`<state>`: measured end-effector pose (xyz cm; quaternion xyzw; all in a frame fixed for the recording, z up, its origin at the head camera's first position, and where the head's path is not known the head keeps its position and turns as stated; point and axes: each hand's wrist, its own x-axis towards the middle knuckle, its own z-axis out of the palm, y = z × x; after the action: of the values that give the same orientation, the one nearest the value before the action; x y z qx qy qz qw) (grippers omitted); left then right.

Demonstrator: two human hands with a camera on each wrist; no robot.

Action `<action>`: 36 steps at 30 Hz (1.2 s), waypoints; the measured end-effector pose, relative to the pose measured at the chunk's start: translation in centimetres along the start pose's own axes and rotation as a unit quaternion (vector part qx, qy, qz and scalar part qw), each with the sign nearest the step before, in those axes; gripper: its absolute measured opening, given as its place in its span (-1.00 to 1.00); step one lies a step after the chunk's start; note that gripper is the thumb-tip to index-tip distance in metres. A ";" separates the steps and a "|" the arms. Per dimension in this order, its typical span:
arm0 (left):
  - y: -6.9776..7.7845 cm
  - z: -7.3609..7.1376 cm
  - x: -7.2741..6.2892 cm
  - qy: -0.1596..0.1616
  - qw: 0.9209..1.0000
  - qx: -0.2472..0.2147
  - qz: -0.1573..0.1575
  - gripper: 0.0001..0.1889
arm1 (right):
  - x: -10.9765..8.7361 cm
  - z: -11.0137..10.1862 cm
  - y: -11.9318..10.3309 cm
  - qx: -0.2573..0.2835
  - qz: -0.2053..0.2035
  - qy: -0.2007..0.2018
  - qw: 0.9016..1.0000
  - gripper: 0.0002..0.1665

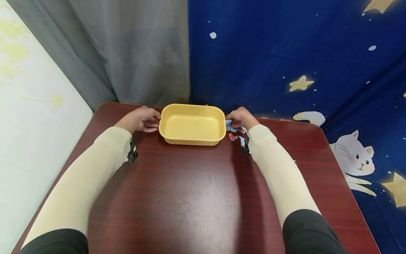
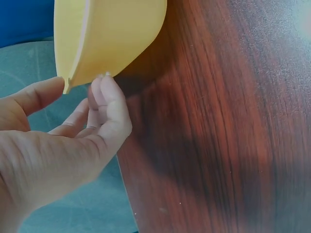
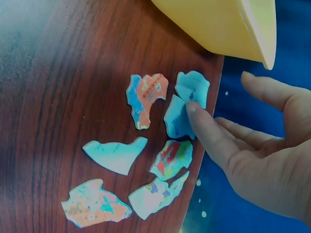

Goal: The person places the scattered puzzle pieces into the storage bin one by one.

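Note:
A yellow rectangular plastic basin [image 1: 192, 124] stands at the far side of the table, with nothing inside. My left hand [image 1: 144, 119] holds its left end; in the left wrist view the thumb [image 2: 46, 93] is on the rim and the fingertips [image 2: 108, 85] are against the outer wall. Beside the right end is my right hand [image 1: 240, 117], its thumb [image 3: 265, 87] a little apart from the rim. The index finger [image 3: 206, 126] overlaps pale blue map puzzle pieces [image 3: 177, 119]. Nearby lie an orange-and-blue piece [image 3: 146, 97] and several others, one white and curved [image 3: 114, 154].
The dark red wood table [image 1: 190, 197] ends just behind the basin. A grey curtain [image 1: 142, 53] and a blue starry curtain [image 1: 253, 63] hang behind it. At the left is a white panel [image 1: 28, 123].

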<state>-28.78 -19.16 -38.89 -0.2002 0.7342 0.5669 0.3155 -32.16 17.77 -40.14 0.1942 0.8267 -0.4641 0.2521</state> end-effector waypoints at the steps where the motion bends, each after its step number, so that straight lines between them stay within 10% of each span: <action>1: -0.1 0.0 0.1 -0.001 1.000 0.000 0.000 -0.83 | 0.1 0.1 0.0 0.003 0.001 0.006 1.000 -0.53; 10: -0.4 0.3 0.2 0.006 1.000 0.005 0.001 -0.64 | 1.3 1.5 0.8 -0.054 -0.001 0.081 0.995 -0.65; 22: -0.1 0.6 -0.2 0.001 0.999 0.037 0.015 -0.50 | 0.8 3.0 1.1 -0.213 -0.037 0.149 0.965 -0.84; 36: -0.4 0.0 -0.1 0.003 0.998 0.054 0.036 -0.46 | -0.4 3.8 1.2 -0.182 -0.031 0.184 0.965 -0.77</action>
<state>-28.45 -19.29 -39.06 -0.1583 0.7715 0.5367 0.3027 -30.26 15.07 -42.41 0.2008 0.9350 -0.2697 0.1122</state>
